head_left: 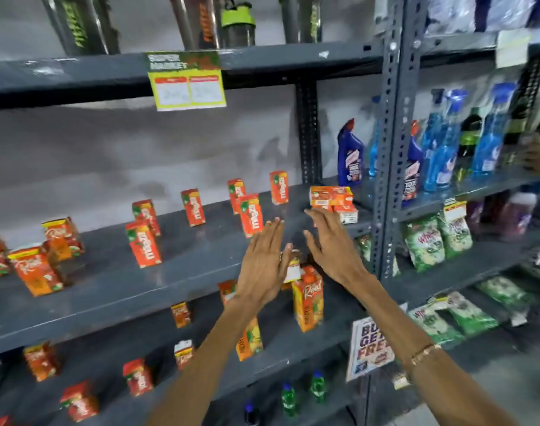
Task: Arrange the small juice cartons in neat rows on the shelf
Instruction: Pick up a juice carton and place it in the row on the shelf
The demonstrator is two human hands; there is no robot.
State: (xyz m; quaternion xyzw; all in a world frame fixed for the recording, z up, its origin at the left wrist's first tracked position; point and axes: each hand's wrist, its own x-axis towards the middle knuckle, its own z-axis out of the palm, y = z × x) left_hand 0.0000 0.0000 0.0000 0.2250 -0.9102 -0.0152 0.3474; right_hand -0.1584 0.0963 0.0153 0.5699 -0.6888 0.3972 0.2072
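Both forearms are bare and sleeveless in view, and the right wrist wears a thin gold-coloured bracelet (425, 353).

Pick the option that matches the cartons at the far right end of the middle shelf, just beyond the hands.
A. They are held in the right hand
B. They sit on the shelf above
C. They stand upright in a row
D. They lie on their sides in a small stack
D: the cartons lie flat, piled on the shelf, just past the right hand, which is open and empty.

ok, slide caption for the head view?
Both open hands, left and right, reach toward small orange juice cartons scattered on the grey metal shelf.
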